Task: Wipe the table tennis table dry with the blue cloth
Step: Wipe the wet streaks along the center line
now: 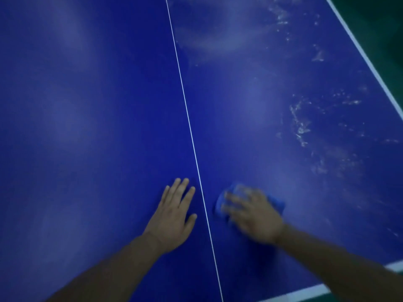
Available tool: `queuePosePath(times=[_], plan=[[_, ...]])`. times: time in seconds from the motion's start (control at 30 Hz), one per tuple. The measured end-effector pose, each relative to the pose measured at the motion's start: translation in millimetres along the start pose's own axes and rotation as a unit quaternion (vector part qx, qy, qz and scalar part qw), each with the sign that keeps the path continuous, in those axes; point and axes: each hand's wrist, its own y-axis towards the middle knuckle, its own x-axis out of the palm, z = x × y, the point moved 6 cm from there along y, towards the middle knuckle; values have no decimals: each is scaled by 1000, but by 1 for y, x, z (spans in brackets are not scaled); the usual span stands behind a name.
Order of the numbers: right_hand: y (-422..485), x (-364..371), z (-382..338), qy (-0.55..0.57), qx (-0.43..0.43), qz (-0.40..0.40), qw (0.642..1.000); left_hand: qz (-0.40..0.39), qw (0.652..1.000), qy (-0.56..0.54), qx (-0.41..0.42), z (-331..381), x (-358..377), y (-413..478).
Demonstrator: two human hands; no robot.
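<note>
The blue table tennis table point(98, 105) fills the view, split by a thin white centre line point(189, 127). My right hand point(253, 214), blurred by motion, presses flat on the blue cloth point(277, 202) just right of the line, near the table's front edge. The cloth shows around my fingers and behind my hand. My left hand point(174, 212) rests flat on the table just left of the line, fingers straight and spread. Pale water streaks point(303, 127) and droplets cover the right half of the table.
The white border line point(362, 51) runs along the table's right edge, with dark green floor point(381, 18) beyond it. A second white border point(305, 293) marks the front edge at lower right.
</note>
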Motion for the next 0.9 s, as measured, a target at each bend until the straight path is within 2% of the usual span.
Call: queuePosePath(times=[0.1,0.13,0.2,0.23,0.3,0.43,0.5,0.57,0.6,0.67,0.73,0.8,0.83,0.87,0.9], plan=[[41,-25,97,-5,228,46,972,-7,1000,-16,-15,24,11,-20],[50,-30,115,1,284,46,958,-7,999,-25,-29,29,13,-25],[58,-29,111,10,333,59,941,-10,998,-39,-55,35,18,-34],[59,-29,90,1,330,76,941,-3,997,-44,-59,37,19,-38],[40,-18,15,-6,269,70,961,12,996,-53,-65,39,22,-47],[-52,12,-149,87,126,0,988,23,996,-56,-61,47,31,-58],[-84,18,-169,103,92,-16,990,25,996,-52,-63,55,33,-59],[-96,16,-133,72,95,-13,993,15,996,-59,-65,70,38,-59],[-100,11,-103,51,126,-3,991,3,997,-57,-59,80,41,-60],[-109,-1,-21,10,265,36,964,-11,997,-51,-49,97,46,-61],[-134,-16,64,-12,437,62,897,-13,997,-48,-53,111,52,-61],[-148,-23,103,40,553,80,828,-4,996,-58,-73,117,57,-63],[-143,-22,96,52,571,81,816,2,994,-70,-90,117,59,-65],[-135,-22,74,44,558,81,825,11,991,-78,-104,117,59,-66],[-121,-18,40,34,515,83,852,23,989,-86,-118,116,59,-68]])
